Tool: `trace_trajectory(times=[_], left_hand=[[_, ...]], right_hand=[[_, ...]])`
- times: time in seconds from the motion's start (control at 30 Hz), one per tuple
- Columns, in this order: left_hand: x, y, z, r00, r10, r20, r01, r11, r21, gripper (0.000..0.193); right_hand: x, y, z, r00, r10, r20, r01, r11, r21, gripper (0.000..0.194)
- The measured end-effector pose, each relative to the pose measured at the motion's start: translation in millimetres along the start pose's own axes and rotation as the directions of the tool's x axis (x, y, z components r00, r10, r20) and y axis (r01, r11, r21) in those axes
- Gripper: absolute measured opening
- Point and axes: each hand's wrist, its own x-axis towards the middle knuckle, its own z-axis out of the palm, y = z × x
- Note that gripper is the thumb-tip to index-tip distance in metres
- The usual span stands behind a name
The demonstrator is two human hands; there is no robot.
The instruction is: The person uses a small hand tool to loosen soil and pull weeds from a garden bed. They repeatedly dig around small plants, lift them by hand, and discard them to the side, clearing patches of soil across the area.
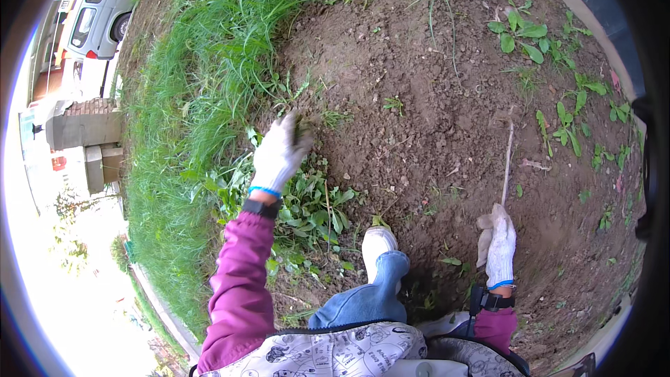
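My left hand [281, 149], in a white knit glove with a blue cuff, is above the border between long grass [209, 63] and bare soil [377, 94]. Its fingertips are blurred, with something dark at them that I cannot make out. Below it lies a heap of leafy green weeds [314, 214]. At the right, my right hand [497, 243], gloved the same way, grips the lower end of a thin stick-like rod [507, 162]. The rod's far end lies over the soil, near a small root-like piece.
Leafy plants [523, 36] grow along the right side, inside a pale curb [602, 26]. My white shoe [378, 246] stands on the soil beside the weeds. Beyond the grass at the left are a concrete and brick block [84, 123] and a parked silver van [97, 15].
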Motion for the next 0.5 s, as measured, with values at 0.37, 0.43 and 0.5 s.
trace_trajectory(times=[0.37, 0.43, 0.5], left_hand=[[24, 20, 6, 0.753, 0.282, 0.594, -0.313, 0.948, -0.053, 0.027], [3, 1, -45, 0.608, 0.144, 0.781, -0.154, 0.986, -0.062, 0.033], [-3, -21, -85, 0.5, -0.105, 0.86, -0.142, 0.969, 0.2, 0.042]], right_hand=[[-2, 6, -12, 1.0, -0.017, -0.003, 0.016, 0.999, -0.05, 0.048], [2, 8, -13, 0.999, -0.032, -0.026, 0.03, 0.998, -0.061, 0.048], [5, 7, -11, 0.997, -0.057, -0.061, 0.051, 0.995, -0.088, 0.047]])
